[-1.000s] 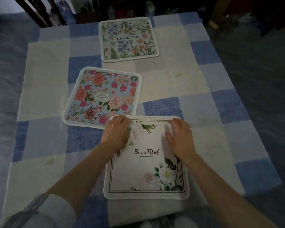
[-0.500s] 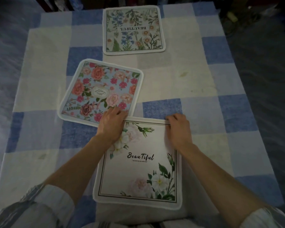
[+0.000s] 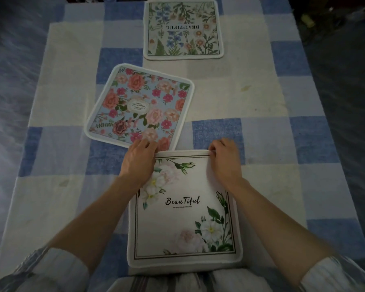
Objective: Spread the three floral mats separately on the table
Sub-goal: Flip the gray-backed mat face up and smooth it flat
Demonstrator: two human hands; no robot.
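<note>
Head view: left hand (image 3: 139, 161) and right hand (image 3: 224, 159) both pinch far corners of white mat (image 3: 183, 218), beside pink mat (image 3: 139, 106).

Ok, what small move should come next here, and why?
Probably slide the white mat a little to the right. The right hand pinches its far edge. The left hand sits at its far-left corner, beside the near corner of the rose mat; whether the mats overlap is hidden.
</note>
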